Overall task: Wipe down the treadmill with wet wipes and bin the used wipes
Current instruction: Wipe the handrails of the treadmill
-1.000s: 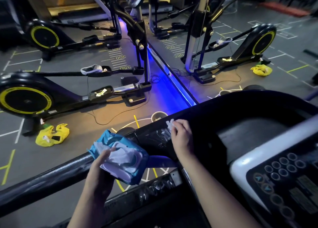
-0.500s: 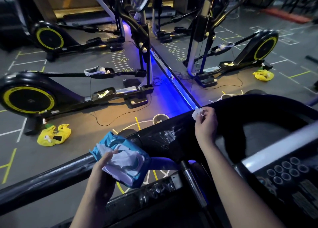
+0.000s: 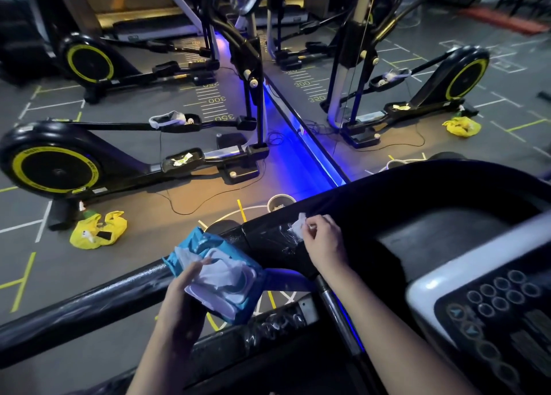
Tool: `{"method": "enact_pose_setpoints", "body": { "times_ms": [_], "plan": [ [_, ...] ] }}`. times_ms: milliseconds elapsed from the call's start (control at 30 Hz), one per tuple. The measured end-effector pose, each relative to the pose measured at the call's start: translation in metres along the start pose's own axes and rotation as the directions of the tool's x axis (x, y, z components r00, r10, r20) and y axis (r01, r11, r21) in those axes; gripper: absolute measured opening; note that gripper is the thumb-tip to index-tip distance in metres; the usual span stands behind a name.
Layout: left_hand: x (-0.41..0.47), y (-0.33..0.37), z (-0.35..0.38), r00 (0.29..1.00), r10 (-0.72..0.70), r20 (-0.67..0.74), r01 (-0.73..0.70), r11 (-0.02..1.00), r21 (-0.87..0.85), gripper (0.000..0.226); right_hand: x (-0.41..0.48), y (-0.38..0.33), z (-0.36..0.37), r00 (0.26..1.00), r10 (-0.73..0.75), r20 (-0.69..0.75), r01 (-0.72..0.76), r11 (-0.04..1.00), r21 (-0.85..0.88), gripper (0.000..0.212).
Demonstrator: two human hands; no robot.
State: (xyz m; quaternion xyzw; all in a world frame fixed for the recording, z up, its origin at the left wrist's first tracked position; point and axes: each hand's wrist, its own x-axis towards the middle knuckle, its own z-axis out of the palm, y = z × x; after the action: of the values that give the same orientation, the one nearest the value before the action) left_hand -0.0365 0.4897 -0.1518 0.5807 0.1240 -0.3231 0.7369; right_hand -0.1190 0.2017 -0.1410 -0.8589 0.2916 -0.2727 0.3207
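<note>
The right hand (image 3: 323, 241) has its grip pinched on a crumpled wipe (image 3: 299, 224), pressed to the treadmill handrail (image 3: 262, 241), which runs lower left to upper right; the left hand (image 3: 185, 287) grips the blue wipe pack (image 3: 229, 254) further down-left over the rail

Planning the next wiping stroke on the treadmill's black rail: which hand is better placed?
Right. The right hand pinches a wipe right at the rail; the left hand is busy holding the blue wipes pack.
</note>
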Motion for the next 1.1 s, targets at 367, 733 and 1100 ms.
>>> {"method": "enact_pose_setpoints", "body": {
  "times_ms": [367, 733, 1100],
  "plan": [
    [-0.025, 0.019, 0.010, 0.998, 0.056, 0.003, -0.056, 0.997, -0.061, 0.064, 0.027, 0.012, -0.030, 0.956, 0.097, -0.276, -0.064, 0.990, 0.129, 0.003],
    [-0.040, 0.027, 0.022, 1.000, 0.020, -0.005, -0.021, 0.996, -0.090, 0.036, -0.019, 0.004, -0.002, 0.966, -0.254, -0.039, 0.257, 0.963, 0.077, 0.021],
    [-0.038, 0.025, 0.019, 0.997, -0.004, -0.080, -0.003, 0.996, -0.085, 0.049, 0.027, 0.006, -0.018, 0.960, -0.237, -0.151, 0.227, 0.970, -0.083, 0.024]
  ]
}}
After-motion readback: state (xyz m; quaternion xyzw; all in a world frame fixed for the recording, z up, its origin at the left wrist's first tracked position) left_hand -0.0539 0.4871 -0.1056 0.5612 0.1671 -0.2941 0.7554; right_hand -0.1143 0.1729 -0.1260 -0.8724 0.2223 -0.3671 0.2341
